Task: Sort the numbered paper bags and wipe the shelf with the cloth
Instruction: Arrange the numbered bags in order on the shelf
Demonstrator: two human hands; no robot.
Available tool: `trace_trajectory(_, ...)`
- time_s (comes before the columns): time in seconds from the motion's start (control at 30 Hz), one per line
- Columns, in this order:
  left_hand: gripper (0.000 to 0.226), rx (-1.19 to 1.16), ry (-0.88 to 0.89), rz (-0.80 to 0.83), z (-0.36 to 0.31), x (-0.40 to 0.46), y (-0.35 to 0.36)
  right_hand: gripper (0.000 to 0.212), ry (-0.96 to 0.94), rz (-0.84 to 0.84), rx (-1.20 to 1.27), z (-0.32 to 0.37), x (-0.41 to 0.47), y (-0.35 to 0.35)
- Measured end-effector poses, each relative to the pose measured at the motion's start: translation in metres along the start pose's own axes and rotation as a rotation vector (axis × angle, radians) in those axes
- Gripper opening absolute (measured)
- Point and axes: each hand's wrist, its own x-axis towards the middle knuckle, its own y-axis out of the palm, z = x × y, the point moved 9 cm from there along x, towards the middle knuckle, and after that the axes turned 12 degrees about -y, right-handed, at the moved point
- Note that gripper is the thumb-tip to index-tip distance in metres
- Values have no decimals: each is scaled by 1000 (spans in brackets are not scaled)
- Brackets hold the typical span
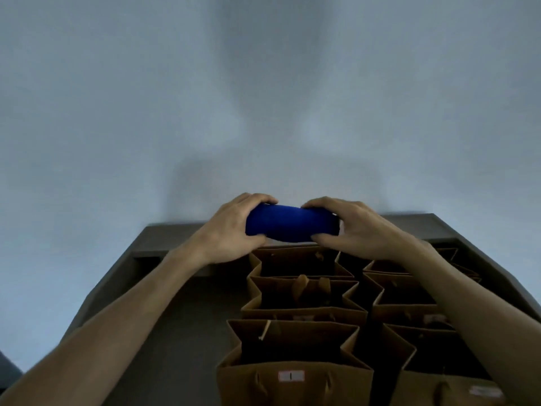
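— Bags nearest?
— Brown paper bags, open-topped, rowed on the dark shelf.
— Cloth?
— Blue cloth above the bags' far end, left hand and right hand gripping its ends before a pale wall.

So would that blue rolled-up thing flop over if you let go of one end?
Probably yes. The blue rolled cloth bows slightly between the left hand and right hand, each with its grip on one end, so it looks soft rather than stiff. It seems light, since fingertips alone carry it. Released, it would likely sag or unroll, though I can't be sure.
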Motion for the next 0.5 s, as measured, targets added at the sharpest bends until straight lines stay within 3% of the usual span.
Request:
trace_trajectory(0.23, 51, 8, -97, 37, 45, 72, 40, 45, 114, 55, -34, -80, 35, 17)
trace_trajectory(0.5, 50, 0, -209, -1, 78, 90, 76, 47, 258, 78, -20, -122, 37, 52)
